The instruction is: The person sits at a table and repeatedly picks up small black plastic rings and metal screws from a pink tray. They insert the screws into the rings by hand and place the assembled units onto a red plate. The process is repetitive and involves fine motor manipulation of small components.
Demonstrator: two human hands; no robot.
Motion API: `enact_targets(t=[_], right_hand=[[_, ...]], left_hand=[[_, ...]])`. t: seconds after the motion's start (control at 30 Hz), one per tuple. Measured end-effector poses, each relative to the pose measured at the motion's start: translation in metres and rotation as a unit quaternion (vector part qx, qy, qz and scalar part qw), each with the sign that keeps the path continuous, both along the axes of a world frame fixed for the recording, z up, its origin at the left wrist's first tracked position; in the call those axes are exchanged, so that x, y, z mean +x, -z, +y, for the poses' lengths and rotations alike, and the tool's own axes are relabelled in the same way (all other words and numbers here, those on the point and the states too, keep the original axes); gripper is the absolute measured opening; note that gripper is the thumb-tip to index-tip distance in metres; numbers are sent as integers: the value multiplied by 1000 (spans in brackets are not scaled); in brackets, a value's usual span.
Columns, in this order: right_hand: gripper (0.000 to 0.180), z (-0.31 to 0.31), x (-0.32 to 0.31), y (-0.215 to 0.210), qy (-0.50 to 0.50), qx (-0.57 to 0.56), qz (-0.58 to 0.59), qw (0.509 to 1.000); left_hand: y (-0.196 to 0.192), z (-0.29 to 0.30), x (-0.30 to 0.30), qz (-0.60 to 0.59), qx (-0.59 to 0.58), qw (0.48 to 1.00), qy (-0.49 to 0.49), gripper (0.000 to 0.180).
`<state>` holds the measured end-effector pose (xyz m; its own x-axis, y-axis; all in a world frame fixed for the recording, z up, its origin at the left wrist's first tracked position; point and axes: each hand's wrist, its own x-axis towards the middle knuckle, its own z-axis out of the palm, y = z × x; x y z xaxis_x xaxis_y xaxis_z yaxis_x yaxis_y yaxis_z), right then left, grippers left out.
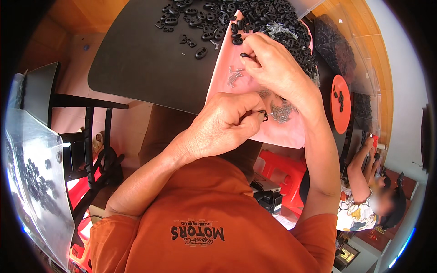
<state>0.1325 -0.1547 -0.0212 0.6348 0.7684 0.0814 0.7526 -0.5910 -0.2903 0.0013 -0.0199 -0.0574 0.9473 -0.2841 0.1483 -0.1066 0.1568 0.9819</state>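
Note:
My left hand [223, 120] is closed, pinching a small black cord-lock piece [263, 115] between thumb and forefinger. A thin silver pin or spring shows beside its tip. Farther off and to the right, my right hand [273, 63] is also closed, with the dark end of another black cord-lock piece [245, 55] showing at its fingers. Both hands are over a pink tray [289, 139]. Small silver springs [283, 113] lie heaped in it between my wrists, with a smaller cluster [235, 76] to the left. A mound of black cord-lock pieces [264, 13] fills its far end.
More black pieces [200, 18] are scattered across the dark table [145, 59]. An orange plate [340, 125] at right carries a few pieces. A red stool [289, 175] is below the table. Clear plastic [36, 177] hangs at far left. Another person [357, 214] sits at lower right.

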Motion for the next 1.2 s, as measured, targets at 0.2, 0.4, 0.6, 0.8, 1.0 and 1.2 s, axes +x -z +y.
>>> enact_targets(t=[0.2,0.4,0.6,0.8,1.0,1.2], right_hand=[[14,7,-5,10,0,-8,-70,998],[10,-1,-12,0,1,161,-17,987],[8,-22,-54,-18,105,200,193,955],[9,-32,-89,-8,80,310,287,903],[12,-30,-106,-7,120,354,314,873],[17,-42,-105,0,142,397,334,843]], left_hand=[[0,0,1,-7,1,1000,1,8],[0,-1,0,7,-21,1000,5,9],[-9,8,-3,70,-80,994,23,9],[-2,9,-2,72,-169,983,18,9],[1,10,-3,115,-189,975,15,12],[1,11,-2,130,-163,978,4,11]])
